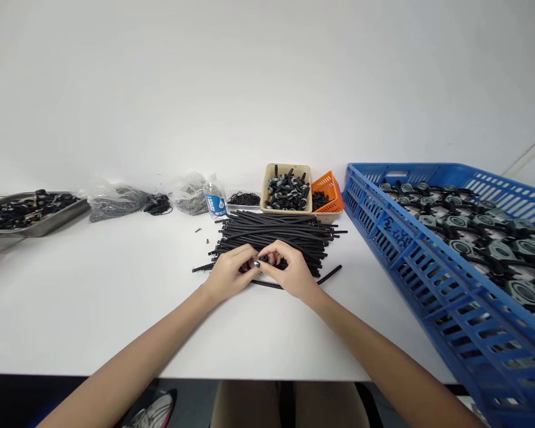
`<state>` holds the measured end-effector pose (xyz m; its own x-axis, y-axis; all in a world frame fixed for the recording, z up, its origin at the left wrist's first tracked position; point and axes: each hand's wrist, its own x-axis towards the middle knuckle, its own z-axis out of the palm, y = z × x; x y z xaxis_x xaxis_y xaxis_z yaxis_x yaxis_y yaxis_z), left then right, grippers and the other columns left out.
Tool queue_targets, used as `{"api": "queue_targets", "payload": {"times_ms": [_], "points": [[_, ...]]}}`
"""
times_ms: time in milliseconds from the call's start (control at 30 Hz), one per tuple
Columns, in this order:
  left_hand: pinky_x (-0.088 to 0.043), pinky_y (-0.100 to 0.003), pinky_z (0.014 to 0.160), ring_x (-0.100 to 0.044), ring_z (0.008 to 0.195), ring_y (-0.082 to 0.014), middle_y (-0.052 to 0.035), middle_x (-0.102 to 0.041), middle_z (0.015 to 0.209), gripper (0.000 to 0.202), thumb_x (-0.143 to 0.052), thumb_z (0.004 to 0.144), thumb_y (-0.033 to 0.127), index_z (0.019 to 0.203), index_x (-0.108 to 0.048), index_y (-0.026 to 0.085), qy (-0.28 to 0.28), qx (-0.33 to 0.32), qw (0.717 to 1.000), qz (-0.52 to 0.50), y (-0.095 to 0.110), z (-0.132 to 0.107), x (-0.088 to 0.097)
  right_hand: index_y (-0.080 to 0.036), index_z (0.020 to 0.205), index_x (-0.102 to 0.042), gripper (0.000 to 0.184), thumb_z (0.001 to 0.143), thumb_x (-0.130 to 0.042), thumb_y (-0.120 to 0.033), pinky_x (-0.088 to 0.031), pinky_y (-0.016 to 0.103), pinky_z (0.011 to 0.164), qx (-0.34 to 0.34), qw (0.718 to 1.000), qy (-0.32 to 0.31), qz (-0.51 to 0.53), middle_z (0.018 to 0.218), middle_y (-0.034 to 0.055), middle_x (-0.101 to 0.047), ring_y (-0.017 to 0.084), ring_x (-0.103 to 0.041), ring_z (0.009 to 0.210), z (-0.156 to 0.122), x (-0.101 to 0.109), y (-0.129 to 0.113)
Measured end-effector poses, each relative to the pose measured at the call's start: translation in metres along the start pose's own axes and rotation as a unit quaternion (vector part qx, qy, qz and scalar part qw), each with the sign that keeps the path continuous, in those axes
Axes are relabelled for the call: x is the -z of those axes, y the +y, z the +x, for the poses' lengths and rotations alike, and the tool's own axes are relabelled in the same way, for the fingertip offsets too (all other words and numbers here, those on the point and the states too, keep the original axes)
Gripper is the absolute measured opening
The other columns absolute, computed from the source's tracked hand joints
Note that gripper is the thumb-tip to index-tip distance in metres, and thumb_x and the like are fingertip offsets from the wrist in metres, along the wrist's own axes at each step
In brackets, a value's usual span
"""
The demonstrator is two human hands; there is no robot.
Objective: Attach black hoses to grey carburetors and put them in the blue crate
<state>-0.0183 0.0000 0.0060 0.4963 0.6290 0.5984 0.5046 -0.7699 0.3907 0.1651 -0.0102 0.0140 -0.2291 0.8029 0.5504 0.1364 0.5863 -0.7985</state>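
Observation:
My left hand (232, 271) and my right hand (291, 271) meet at the near side of a pile of black tubes (271, 229). Both hands are closed, fingertips pinched around a small black part (264, 258). Most of that part is hidden by the fingers, so its exact kind does not show. One black tube (267, 285) passes just below the hands, and another tube end (330, 274) sticks out beyond the right wrist.
A blue crate (401, 238) of grey and black parts stands at right. Along the wall are a cream bin (264, 202), an orange basket (337, 193), a bottle (216, 202), plastic bags (116, 202) and a metal tray (62, 215). Two tiny pieces lie left of the tubes.

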Motion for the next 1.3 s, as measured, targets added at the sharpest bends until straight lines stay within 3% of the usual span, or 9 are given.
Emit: {"api": "queue_targets", "payload": {"times_ms": [133,267,367,533,800,1033,1167,1300], "points": [[-0.048,-0.023,0.061,-0.055,0.068,-0.0117,-0.0015,-0.061,0.079,0.007,-0.056,0.09,0.024,0.089,-0.059,0.019,0.006,0.029,0.999,-0.021,0.005,0.002,0.002,-0.021,0.081,-0.068,0.004,0.08,-0.067,-0.025,-0.042,0.028,0.063,-0.035,0.997,0.06,0.029,0.072,-0.0003,-0.062,0.014,-0.053,0.066,0.001,0.001,0.004],[-0.053,-0.024,0.065,-0.061,0.073,-0.0125,-0.0018,-0.066,0.09,0.035,-0.069,0.081,0.031,0.111,-0.057,0.02,-0.014,0.056,0.998,-0.032,0.007,0.002,0.001,-0.019,0.077,-0.065,0.017,0.079,-0.072,-0.035,-0.046,0.028,0.063,-0.083,0.981,0.134,0.11,0.07,0.0007,-0.065,0.014,-0.057,0.066,0.005,0.004,0.009],[-0.053,-0.024,0.065,-0.061,0.071,-0.0118,-0.001,-0.067,0.088,0.03,-0.068,0.083,0.033,0.107,-0.058,0.02,-0.011,0.071,0.997,-0.037,0.006,0.002,0.0,-0.019,0.071,-0.061,0.025,0.075,-0.075,-0.04,-0.047,0.028,0.063,-0.112,0.969,0.154,0.16,0.066,0.0002,-0.064,0.014,-0.059,0.063,0.007,0.005,0.01],[-0.051,-0.023,0.061,-0.058,0.066,-0.0109,-0.0004,-0.064,0.076,0.011,-0.063,0.088,0.029,0.089,-0.061,0.018,0.028,0.05,0.998,-0.035,0.006,0.002,0.0,-0.02,0.066,-0.057,0.033,0.07,-0.078,-0.045,-0.047,0.028,0.059,-0.153,0.96,0.142,0.188,0.057,-0.0021,-0.06,0.013,-0.057,0.056,0.009,0.007,0.01],[-0.05,-0.021,0.061,-0.058,0.063,-0.01,0.0008,-0.063,0.073,0.006,-0.063,0.088,0.024,0.09,-0.062,0.019,0.069,0.022,0.996,-0.043,0.005,-0.001,-0.002,-0.02,0.074,-0.056,0.024,0.081,-0.068,-0.04,-0.045,0.025,0.059,-0.16,0.975,0.095,0.124,0.059,-0.0012,-0.065,0.013,-0.059,0.057,0.006,0.005,0.012],[-0.049,-0.02,0.059,-0.057,0.062,-0.0095,0.0011,-0.064,0.072,0.005,-0.06,0.09,0.022,0.089,-0.063,0.019,0.093,0.074,0.991,-0.068,0.008,0.001,-0.001,-0.02,0.076,-0.056,0.022,0.081,-0.067,-0.039,-0.049,0.025,0.061,-0.164,0.972,0.089,0.14,0.059,-0.0012,-0.066,0.013,-0.061,0.057,0.007,0.006,0.008],[-0.048,-0.02,0.059,-0.057,0.062,-0.0097,0.0007,-0.063,0.072,0.008,-0.057,0.09,0.024,0.087,-0.061,0.018,0.085,0.099,0.987,-0.096,0.008,0.002,-0.001,-0.019,0.089,-0.059,0.024,0.078,-0.069,-0.038,-0.052,0.026,0.063,-0.167,0.968,0.082,0.167,0.063,-0.0018,-0.067,0.014,-0.065,0.061,0.007,0.003,0.005],[-0.048,-0.021,0.059,-0.06,0.064,-0.0103,0.0003,-0.063,0.075,0.007,-0.055,0.091,0.026,0.089,-0.056,0.019,0.05,0.121,0.982,-0.137,0.008,0.003,-0.002,-0.02,0.106,-0.057,0.039,0.074,-0.072,-0.036,-0.053,0.027,0.063,-0.176,0.961,0.07,0.199,0.064,-0.0039,-0.066,0.014,-0.065,0.062,0.007,-0.001,0.007]]}}
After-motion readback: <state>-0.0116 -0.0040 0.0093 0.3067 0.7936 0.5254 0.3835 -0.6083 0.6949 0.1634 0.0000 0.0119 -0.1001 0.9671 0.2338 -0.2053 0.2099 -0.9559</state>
